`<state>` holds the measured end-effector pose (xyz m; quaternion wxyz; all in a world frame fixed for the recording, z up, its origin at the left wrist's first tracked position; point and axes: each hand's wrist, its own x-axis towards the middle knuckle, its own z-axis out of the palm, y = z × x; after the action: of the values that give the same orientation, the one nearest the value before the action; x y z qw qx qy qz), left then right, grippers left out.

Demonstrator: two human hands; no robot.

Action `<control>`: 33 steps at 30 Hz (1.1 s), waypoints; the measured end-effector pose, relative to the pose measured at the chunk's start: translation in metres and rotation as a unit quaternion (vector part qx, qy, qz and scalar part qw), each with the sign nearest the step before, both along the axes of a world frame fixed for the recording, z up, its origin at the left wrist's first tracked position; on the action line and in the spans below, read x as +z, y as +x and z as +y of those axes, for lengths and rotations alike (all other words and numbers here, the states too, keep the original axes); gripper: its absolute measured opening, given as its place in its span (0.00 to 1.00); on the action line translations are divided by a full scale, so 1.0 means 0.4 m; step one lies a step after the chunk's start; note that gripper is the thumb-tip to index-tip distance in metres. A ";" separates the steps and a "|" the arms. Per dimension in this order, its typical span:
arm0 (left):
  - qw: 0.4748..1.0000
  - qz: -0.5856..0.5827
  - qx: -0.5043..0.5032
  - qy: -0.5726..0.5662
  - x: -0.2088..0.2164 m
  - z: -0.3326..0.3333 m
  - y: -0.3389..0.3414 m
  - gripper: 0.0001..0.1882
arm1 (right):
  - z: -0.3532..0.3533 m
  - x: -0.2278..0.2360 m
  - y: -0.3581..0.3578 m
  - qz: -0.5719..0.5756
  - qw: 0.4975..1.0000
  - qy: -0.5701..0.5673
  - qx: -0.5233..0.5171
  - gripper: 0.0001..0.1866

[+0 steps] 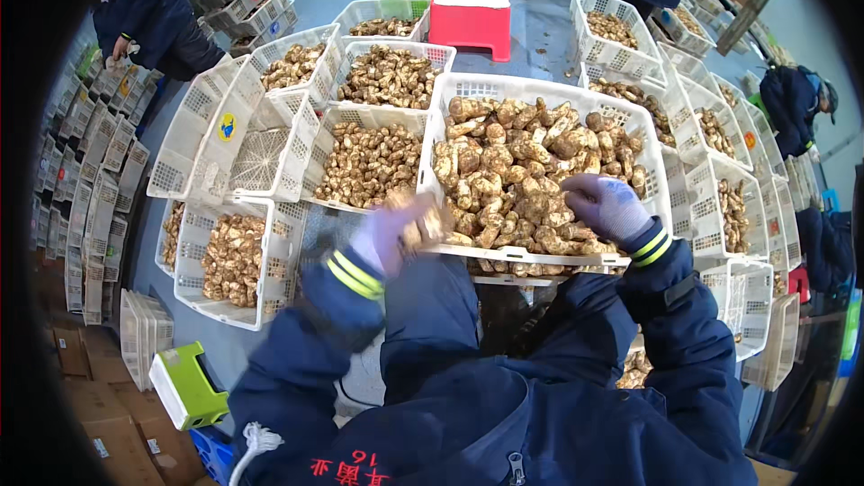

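A large white plastic crate (661, 202) heaped with stubby brown-and-cream mushrooms (526, 162) stands right in front of my knees. My left hand (391, 236), in a pale glove and smeared by motion, is closed on mushrooms (427, 223) just off the crate's near left corner. Below and behind it lies a crate of smaller mushrooms (369, 162). On the right side of the heap, my right hand (609, 207), gloved too, touches the mushrooms with its fingers curled in. What those fingers hold, if anything, is hidden.
White crates of sorted mushrooms flank me left (232, 261) and right (731, 216). One crate (261, 162) at left shows its bare bottom. A red stool (470, 25) stands beyond the big crate, a green stool (189, 387) at lower left. Other people (157, 13) work around.
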<state>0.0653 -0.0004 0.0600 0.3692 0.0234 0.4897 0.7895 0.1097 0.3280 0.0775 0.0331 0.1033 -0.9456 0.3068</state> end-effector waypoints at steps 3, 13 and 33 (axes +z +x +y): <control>0.977 0.160 0.133 0.038 0.063 -0.059 -0.228 0.14 | 0.024 0.019 -0.059 -0.042 0.998 0.012 -0.037 0.15; 0.991 -0.056 0.112 0.048 0.001 0.090 0.017 0.15 | -0.132 -0.050 -0.402 0.038 0.989 0.139 0.019 0.23; 0.988 -0.002 0.056 0.142 -0.075 0.097 -0.022 0.16 | -0.145 -0.020 -0.215 0.213 0.964 -0.100 0.123 0.09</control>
<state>0.0564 0.0382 0.0301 0.3179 0.0464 0.3728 0.8705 0.0239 0.2701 0.0695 0.2061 0.2779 -0.8611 0.3726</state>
